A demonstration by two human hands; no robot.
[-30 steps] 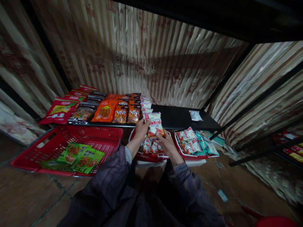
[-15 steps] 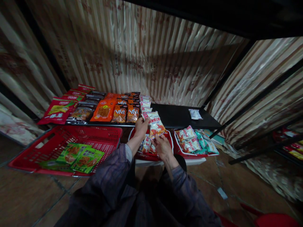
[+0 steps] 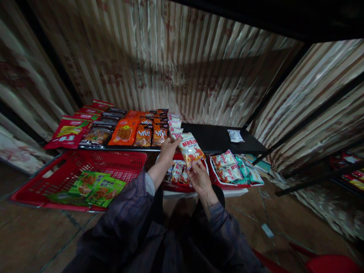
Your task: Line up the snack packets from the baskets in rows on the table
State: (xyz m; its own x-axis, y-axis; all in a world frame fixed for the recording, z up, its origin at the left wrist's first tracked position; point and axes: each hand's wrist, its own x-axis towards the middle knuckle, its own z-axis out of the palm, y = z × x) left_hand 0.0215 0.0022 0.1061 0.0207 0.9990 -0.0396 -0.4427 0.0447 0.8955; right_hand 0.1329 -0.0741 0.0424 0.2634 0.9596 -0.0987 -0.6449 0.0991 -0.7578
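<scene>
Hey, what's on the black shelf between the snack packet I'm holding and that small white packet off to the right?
Nothing: in the head view, the black shelf is bare between the held snack packet and the small white packet.

Red, orange and dark snack packets (image 3: 125, 131) line a black shelf (image 3: 218, 139) before striped curtains (image 3: 176, 64); a red basket (image 3: 76, 167) holds what appear to be green packets (image 3: 99, 187).

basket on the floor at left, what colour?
Red, a lattice-walled plastic basket with green packets inside. Only the head view shows it.
</scene>
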